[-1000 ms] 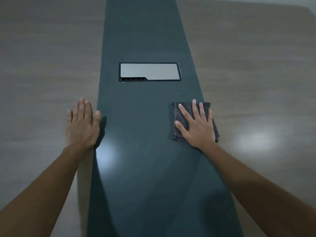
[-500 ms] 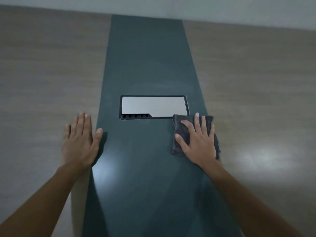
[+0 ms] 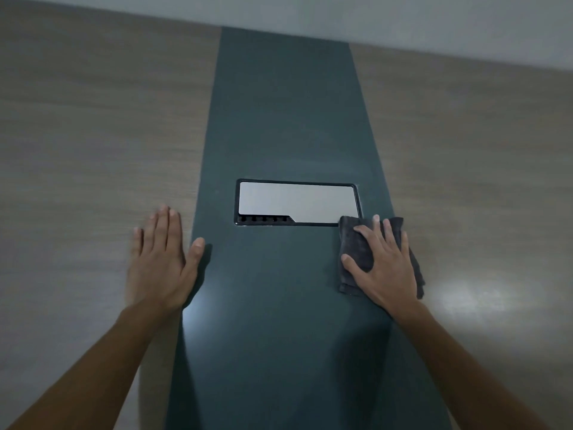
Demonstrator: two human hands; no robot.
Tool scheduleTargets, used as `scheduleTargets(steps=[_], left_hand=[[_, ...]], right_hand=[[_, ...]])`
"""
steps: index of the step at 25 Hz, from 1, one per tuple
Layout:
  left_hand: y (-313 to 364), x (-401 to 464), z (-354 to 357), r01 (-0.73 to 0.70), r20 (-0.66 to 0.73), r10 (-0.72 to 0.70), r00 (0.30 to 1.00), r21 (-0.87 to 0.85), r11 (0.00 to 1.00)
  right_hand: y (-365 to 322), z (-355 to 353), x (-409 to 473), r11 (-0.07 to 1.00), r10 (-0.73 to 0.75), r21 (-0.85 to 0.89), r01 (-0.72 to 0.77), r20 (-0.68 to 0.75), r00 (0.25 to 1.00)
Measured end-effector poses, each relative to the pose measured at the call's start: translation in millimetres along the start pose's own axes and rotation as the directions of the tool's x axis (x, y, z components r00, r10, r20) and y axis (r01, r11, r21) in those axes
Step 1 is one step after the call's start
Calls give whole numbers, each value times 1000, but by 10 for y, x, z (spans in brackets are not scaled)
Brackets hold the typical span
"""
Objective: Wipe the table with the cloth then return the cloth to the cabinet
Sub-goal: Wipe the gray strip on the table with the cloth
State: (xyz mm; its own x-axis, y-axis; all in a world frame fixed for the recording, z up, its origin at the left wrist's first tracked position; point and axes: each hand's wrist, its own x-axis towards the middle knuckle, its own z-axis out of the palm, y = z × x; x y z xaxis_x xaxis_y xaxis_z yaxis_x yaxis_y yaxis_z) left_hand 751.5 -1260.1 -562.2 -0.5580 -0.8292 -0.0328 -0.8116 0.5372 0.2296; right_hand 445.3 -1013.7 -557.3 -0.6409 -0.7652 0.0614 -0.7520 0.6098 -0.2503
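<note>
Cloth (image 3: 356,243), dark and folded, lies flat under the right hand (image 3: 384,268), whose spread fingers (image 3: 376,221) press it beside the metal panel's (image 3: 297,201) near right corner. Left hand (image 3: 161,262) rests flat, fingers straight, on the tabletop (image 3: 77,150), well apart.

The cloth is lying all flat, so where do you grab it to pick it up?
Pinch the cloth at its near left corner, coming from above and the left. It lies folded and flat on the table under the right hand, whose straight fingers cover most of it. That corner is bare and shows stacked layers, so one pinch should lift all the folds together.
</note>
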Motion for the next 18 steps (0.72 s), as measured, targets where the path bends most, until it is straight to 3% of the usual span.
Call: scheduleTargets(steps=[5, 13, 18], left_hand=[[11, -6, -7, -4, -13, 4, 1000, 4, 1000], [-6, 16, -26, -22, 25, 22, 999, 27, 999], [-12, 22, -21, -34, 19, 34, 999, 9, 999]], right_hand=[[-381, 60, -29, 999, 48, -2, -48, 0, 999], [-1664, 460, 37, 988, -156, -1, 156, 15, 988], [-1367, 355, 97, 983, -183, -10, 183, 36, 982]])
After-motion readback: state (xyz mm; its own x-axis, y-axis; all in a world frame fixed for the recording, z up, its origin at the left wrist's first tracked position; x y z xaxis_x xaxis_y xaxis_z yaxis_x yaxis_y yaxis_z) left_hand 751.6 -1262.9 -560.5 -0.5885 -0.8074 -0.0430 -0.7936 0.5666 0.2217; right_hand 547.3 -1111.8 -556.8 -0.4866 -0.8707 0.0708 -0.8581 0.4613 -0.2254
